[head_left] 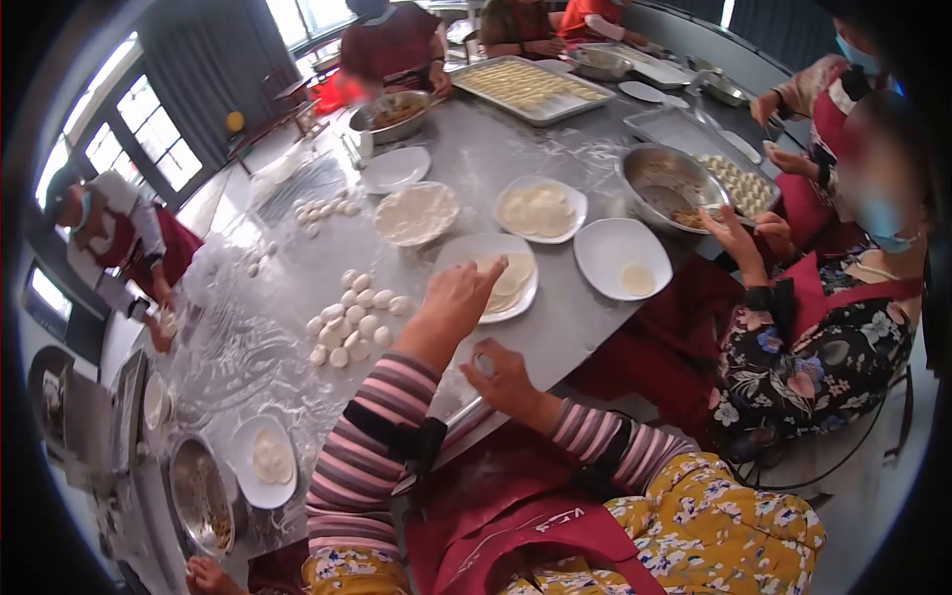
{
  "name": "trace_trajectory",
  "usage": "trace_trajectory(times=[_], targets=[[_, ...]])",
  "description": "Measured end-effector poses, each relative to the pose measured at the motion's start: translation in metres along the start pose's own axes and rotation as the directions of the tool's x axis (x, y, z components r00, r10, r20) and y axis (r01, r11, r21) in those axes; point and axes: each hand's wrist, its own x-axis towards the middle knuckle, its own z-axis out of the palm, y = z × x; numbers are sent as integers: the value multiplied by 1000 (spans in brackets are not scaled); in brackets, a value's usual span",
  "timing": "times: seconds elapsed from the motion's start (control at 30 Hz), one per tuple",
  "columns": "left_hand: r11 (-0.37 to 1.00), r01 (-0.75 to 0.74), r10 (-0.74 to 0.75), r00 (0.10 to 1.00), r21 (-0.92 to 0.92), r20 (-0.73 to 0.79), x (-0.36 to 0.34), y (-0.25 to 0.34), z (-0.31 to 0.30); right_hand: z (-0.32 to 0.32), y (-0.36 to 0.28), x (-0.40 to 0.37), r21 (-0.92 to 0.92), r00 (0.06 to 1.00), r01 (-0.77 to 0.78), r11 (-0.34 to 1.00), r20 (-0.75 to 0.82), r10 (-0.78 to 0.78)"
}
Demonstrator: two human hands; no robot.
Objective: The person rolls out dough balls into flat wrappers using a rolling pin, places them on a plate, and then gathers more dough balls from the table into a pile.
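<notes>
My left hand (458, 299) reaches over a white square plate (523, 245) of flat round dumpling wrappers (508, 286). Its fingers close on the edge of a wrapper at the top of the pile. Lower down, by the near table edge, my right hand (511, 382) hovers with thumb and forefinger curved apart, grey showing between them and nothing visible in the grip. Left of my left forearm lies a cluster of small dough pieces (355, 317) on the floured metal table (248, 367).
Beyond the plate stand a flour bowl (416, 213) and another wrapper plate (538, 208). At right, a co-worker (813, 327) handles something beside a filling bowl (674, 183) and a white plate (623, 260). Trays of dumplings (531, 87) stand farther back. Another filling bowl (201, 494) is lower left.
</notes>
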Motion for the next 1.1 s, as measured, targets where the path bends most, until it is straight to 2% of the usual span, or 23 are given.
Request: trace_trajectory(times=[0.07, 0.13, 0.17, 0.23, 0.3, 0.33, 0.37, 0.43, 0.5, 0.53, 0.57, 0.6, 0.63, 0.67, 0.7, 0.73, 0.77, 0.8, 0.83, 0.9, 0.97, 1.03, 1.1], targets=[[994, -107, 109, 984, -23, 143, 11, 5, 8, -1, 4, -4, -12, 1000, -22, 1000, 12, 22], [992, -124, 128, 966, -33, 225, 11, 14, 3, 3, 13, -9, -54, 991, 130, 990, -31, -132], [990, -131, 138, 947, -45, 290, 21, 22, 1, -1, 14, -12, -84, 994, 107, 991, 36, -104], [978, -156, 175, 975, -140, 139, 45, 43, -17, 2, 9, -11, 86, 1000, 2, 996, -9, -1], [913, -303, 305, 952, -274, -33, 72, 73, -27, -6, 13, -11, 107, 990, -102, 989, 112, 90], [872, -392, 367, 920, -293, -138, 83, 79, -23, -6, 19, -8, -88, 970, 229, 969, 106, -220], [890, -326, 324, 944, -319, -60, 89, 87, -31, -11, 4, 8, -89, 921, 383, 919, 111, -373], [913, -291, 235, 948, -285, -214, 94, 55, -25, -10, -2, 17, -34, 820, 564, 825, 142, -555], [873, 182, -295, 936, -453, -193, 96, 9, -26, -1, 27, -12, 15, 993, 81, 997, 84, -82], [807, 278, -439, 873, -521, -214, 97, -25, -32, -3, 26, -3, 28, 989, 99, 995, 103, -101], [717, 366, -574, 793, -593, -205, 92, -55, -30, -5, 19, 0, -116, 973, 208, 971, 121, -194], [693, 403, -605, 776, -598, -177, 80, -61, -14, -9, 13, -7, -245, 951, 297, 923, 161, -263], [750, 338, -497, 855, -568, -147, 64, -71, -5, -9, 18, -8, -281, 924, 374, 884, 195, -329], [815, 270, -396, 905, -512, -153, 49, -96, -13, -9, 17, -12, -217, 971, 195, 957, 183, -157], [694, 22, -261, 939, -720, -223, 29, -100, 11, -7, 23, -11, -228, 967, 216, 949, 184, -176], [655, -23, -250, 937, -755, -245, -1, -81, 11, 0, 21, -5, -114, 989, 151, 982, 18, -150], [701, 28, -170, 977, -713, -129, -35, -62, -6, 0, 14, -2, 83, 998, -31, 996, 49, 27], [622, 119, -250, 967, -774, -53, -68, -42, -17, -1, 13, -1, 91, 999, -12, 996, 53, 7], [652, 142, -260, 965, -745, -43, -96, -40, -4, 0, 19, -2, 77, 998, 44, 996, 32, -47], [463, 285, -437, 897, -839, 64, -144, -36, 18, 1, 10, 2, 173, 997, 39, 984, 64, -51], [409, 479, -630, 764, -777, 140, -182, -35, 50, 3, 14, -1, 260, 996, -31, 965, 91, 7], [467, 584, -654, 733, -664, 186, -202, -28, 67, 1, 9, 2, 286, 992, -42, 957, 125, 6], [482, 552, -648, 747, -680, 147, -207, -22, 74, -4, 6, 5, 249, 975, -152, 957, 198, 103]])
